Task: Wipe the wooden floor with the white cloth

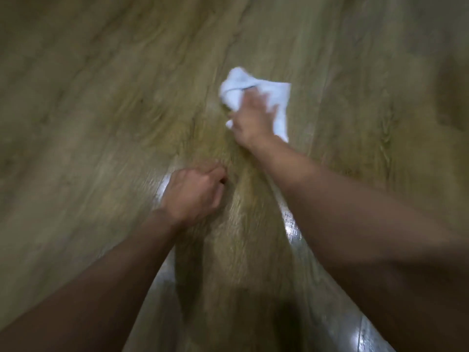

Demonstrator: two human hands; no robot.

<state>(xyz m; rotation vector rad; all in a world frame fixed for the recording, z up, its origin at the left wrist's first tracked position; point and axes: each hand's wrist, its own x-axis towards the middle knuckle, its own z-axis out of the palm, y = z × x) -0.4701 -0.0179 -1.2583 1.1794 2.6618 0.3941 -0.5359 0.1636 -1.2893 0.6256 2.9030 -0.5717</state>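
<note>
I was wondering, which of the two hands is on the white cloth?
The right hand, farther from the camera, presses the white cloth onto the wooden floor; the left hand rests curled on bare floor.

A crumpled white cloth point(237, 83) lies bunched on the glossy, grain-streaked wooden floor point(101, 110).

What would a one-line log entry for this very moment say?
stage: wipe | right hand: flat on white cloth, pressing it to wooden floor | left hand: curled, holds nothing
</note>
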